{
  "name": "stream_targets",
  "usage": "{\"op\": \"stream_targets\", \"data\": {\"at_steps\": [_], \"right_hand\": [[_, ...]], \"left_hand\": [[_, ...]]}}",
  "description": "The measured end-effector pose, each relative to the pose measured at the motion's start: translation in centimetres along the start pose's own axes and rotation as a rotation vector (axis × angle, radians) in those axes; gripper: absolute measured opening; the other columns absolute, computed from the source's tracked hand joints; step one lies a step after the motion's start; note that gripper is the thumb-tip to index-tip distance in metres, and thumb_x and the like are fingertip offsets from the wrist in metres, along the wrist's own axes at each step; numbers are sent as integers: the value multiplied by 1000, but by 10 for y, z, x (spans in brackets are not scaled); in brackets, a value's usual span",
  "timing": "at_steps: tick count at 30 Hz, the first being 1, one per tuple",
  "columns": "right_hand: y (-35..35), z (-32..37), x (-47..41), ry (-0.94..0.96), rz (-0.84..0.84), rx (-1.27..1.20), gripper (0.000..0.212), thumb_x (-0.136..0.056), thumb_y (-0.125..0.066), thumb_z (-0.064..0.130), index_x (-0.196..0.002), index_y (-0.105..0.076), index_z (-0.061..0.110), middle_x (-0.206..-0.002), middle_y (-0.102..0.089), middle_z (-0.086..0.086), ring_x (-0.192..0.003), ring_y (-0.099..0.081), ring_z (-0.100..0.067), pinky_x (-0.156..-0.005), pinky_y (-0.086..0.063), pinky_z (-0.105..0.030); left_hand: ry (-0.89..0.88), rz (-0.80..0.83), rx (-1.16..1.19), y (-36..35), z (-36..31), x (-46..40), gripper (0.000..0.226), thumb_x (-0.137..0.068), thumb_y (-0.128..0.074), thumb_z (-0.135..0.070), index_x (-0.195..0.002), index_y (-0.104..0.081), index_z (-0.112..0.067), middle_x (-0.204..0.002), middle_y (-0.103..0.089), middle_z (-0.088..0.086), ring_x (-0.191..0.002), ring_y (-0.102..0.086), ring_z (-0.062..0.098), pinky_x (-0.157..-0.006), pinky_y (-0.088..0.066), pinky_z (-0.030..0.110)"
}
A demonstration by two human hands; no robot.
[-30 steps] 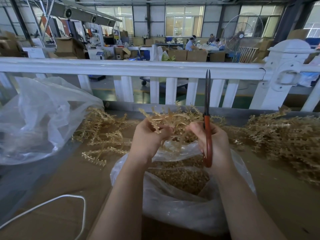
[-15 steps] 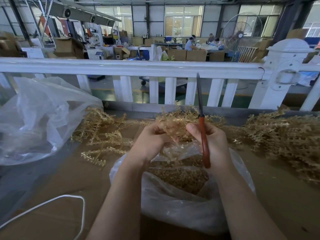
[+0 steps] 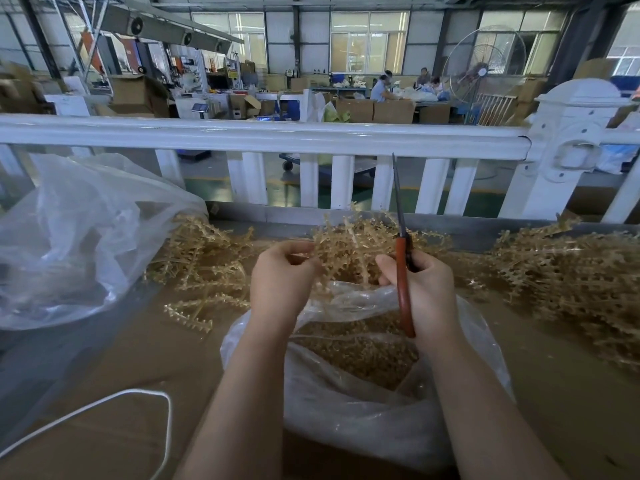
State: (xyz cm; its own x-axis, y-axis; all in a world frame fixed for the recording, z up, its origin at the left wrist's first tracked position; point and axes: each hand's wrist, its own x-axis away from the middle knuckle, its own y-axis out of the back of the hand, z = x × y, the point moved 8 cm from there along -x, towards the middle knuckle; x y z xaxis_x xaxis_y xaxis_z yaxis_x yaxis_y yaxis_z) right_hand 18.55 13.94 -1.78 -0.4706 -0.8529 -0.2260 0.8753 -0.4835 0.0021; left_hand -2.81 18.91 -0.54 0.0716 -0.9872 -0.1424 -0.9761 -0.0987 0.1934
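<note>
Scissors (image 3: 401,271) in the right hand (image 3: 429,289) now lean a bit to the left, with the blade tip lower than when they pointed straight up a second ago. The left hand (image 3: 280,275) has slid left, away from the right one, so more of the gold sprig bunch (image 3: 349,247) shows between them.

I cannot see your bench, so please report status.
Left hand pinches plastic sprig. Right hand grips scissors, blades up. Bag open below; nothing blocks.
</note>
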Motion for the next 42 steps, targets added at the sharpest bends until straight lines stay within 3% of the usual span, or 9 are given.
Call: {"op": "stream_targets", "data": {"at_steps": [5, 10, 15, 18, 24, 31, 36, 40, 42], "right_hand": [[-1, 1, 0, 2, -1, -76, 5, -87, -77, 17, -87, -74, 21, -82, -77, 6, -80, -73, -7, -75, -54, -19], [-3, 3, 0, 41, 15, -48, 8, -89, -75, 17, -88, -72, 24, -72, -73, 20, -70, -68, 6, -60, -47, -6], [-1, 5, -2, 99, -17, 13, 14, -88, -76, 19, -86, -69, 31, -71, -71, 25, -70, -66, 9, -58, -46, -5], [-1, 4, -2, 84, -19, 4, 9, -86, -78, 22, -93, -72, 23, -77, -75, 14, -73, -70, 1, -60, -49, -9], [-16, 8, 5, 53, 209, -107, 15, -92, -70, 14, -78, -71, 20, -82, -77, -6, -59, -66, -1, -56, -46, -7], [-29, -9, 5, -64, 318, 26, 7, -90, -74, 21, -83, -71, 20, -49, -58, 15, -43, -54, 3, -44, -39, -9], [-24, 2, 7, 5, 286, -76, 18, -91, -71, 30, -95, -73, 12, -79, -76, 5, -50, -59, 4, -47, -42, -5], [-22, 7, 10, -14, 290, -222, 43, -78, -75, 48, -97, -72, 9, -84, -70, -21, -48, -41, -17, -44, -33, -26], [-22, 8, 10, -31, 295, -231, 44, -78, -75, 48, -100, -71, 9, -72, -71, -5, -48, -38, -16, -46, -30, -29]], "left_hand": [[150, 74, 462, 2, 7, -1, 21, -85, -74, -4, -105, -70, -9, -87, -74, 7, -55, -59, 8, -49, -49, 17], [142, 163, 625, -5, 1, -2, 24, -84, -72, -3, -106, -68, -9, -87, -76, 6, -50, -60, 6, -46, -45, 14], [84, 192, 653, -6, -4, -2, 23, -86, -68, -1, -106, -68, -13, -83, -76, 2, -52, -59, 5, -50, -46, 14], [-24, 143, 605, -1, -9, -3, 23, -87, -68, -1, -104, -68, -15, -84, -77, 2, -68, -66, 7, -57, -50, 16], [-252, 68, 350, -5, -24, 3, 24, -86, -72, -3, -102, -70, -20, -79, -75, -5, -78, -69, 7, -70, -52, 18], [-336, 72, 546, -1, -35, 6, 26, -88, -69, -1, -107, -67, -18, -82, -76, -2, -87, -72, 12, -77, -54, 20], [-301, 99, 681, 6, -34, 3, 31, -78, -72, -14, -108, -65, -17, -85, -77, -2, -94, -72, 12, -85, -54, 26], [-285, 185, 681, -4, -33, 4, 34, -76, -72, -14, -110, -65, -15, -87, -77, -2, -92, -72, 11, -75, -53, 19], [-281, 205, 679, -8, -32, 5, 34, -77, -71, -14, -110, -65, -15, -87, -77, -1, -91, -72, 10, -72, -53, 19]]}}
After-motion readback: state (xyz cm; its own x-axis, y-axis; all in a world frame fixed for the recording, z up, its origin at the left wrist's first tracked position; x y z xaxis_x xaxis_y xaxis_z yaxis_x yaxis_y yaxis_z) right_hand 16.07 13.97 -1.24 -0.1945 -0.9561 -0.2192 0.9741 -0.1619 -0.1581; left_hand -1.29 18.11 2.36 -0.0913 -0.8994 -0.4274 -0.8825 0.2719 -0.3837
